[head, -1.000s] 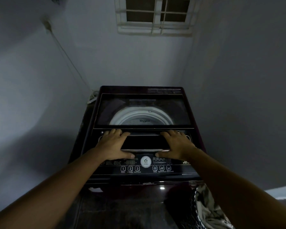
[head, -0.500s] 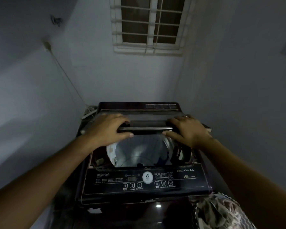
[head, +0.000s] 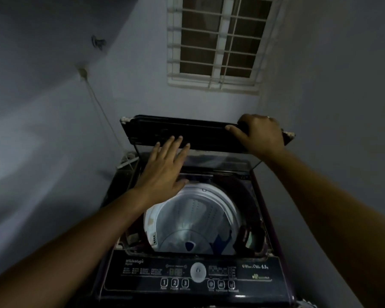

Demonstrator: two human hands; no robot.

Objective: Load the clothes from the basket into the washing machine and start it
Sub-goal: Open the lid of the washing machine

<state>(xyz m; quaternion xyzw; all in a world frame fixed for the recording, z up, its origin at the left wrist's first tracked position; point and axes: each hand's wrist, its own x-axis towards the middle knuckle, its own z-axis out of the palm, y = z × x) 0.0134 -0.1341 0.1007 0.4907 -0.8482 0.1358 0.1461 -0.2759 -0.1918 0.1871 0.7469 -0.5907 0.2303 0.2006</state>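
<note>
A dark top-loading washing machine stands in front of me in a dim corner. Its folding lid is raised and doubled up at the back. My right hand grips the lid's upper edge near the right end. Just in front of the lid hovers my left hand, fingers straight and spread, fingertips at its lower edge. The steel drum lies exposed, with a bit of blue cloth at its bottom. The control panel runs along the near edge. The basket is out of view.
Grey walls close in on the left, right and behind the machine. A barred window sits high on the back wall. A cable runs down the left wall to a white fitting beside the machine.
Both hands lifted the lid from flat on the machine to folded upright at the back, uncovering the drum. My left hand let go of the lid and spread its fingers.
</note>
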